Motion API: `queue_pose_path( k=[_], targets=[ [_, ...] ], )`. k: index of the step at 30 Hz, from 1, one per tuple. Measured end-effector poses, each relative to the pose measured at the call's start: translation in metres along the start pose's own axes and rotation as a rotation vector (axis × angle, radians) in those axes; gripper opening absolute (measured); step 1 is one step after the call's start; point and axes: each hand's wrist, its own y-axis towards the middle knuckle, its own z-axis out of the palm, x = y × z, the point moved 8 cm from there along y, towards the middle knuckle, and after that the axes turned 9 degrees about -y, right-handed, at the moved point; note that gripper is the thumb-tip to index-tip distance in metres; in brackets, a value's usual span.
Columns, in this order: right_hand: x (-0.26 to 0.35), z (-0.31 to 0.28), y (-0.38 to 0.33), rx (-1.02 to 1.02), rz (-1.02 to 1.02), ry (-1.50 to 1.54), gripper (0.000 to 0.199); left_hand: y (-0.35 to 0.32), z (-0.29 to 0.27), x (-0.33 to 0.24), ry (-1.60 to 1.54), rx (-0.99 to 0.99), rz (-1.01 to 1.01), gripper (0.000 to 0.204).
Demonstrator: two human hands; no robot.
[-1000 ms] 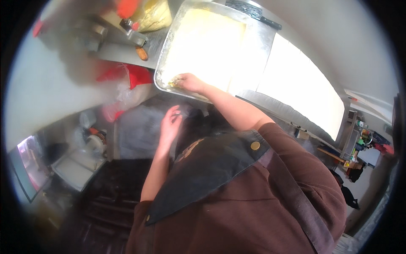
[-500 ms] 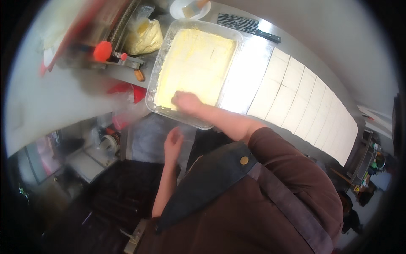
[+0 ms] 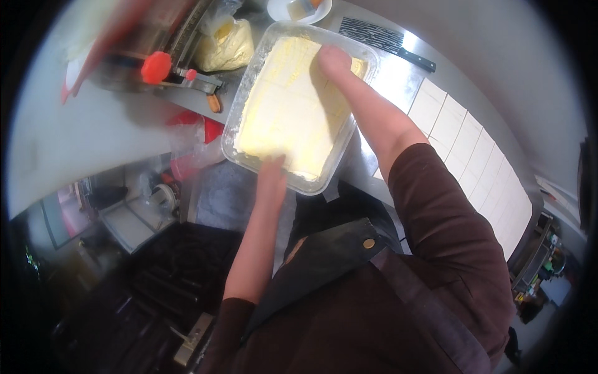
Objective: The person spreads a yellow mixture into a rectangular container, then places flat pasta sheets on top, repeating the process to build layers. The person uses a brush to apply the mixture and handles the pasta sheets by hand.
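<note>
Slab (image 3: 289, 109) lies under right grip (image 3: 335, 61), its near edge at left grip (image 3: 272, 166), seemingly placed within both's reach; whether either closes, I cannot tell.

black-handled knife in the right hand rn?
No, the black-handled knife lies on the metal counter, while the right hand is at the far end of the pale yellow slab.

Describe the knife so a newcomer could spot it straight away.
Find the large clear tray holding a pale yellow sheet. Beside its far right corner, on the metal counter, lies the knife. Its dark-streaked blade and dark handle set it apart from the plain, pale rectangles nearby.
</note>
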Motion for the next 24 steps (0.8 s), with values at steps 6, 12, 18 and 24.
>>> queue_pose_path(
  k=[6,12,18,24],
  targets=[
    [0.002,0.003,0.001,-0.027,0.100,0.127,0.031,-0.007,0.041,-0.022,-0.340,-0.167,-0.176,0.079],
    [0.007,-0.001,-0.010,-0.015,0.107,0.104,0.030,-0.004,0.034,-0.022,-0.224,-0.236,-0.144,0.076],
    [0.019,-0.041,-0.029,-0.250,-0.120,0.054,0.028,-0.005,0.024,-0.012,-0.037,-0.029,-0.070,0.065],
    [-0.195,-0.087,-0.094,-0.577,0.285,0.114,0.020,-0.047,0.053,-0.045,-0.121,-0.030,-0.144,0.052]
  ],
)
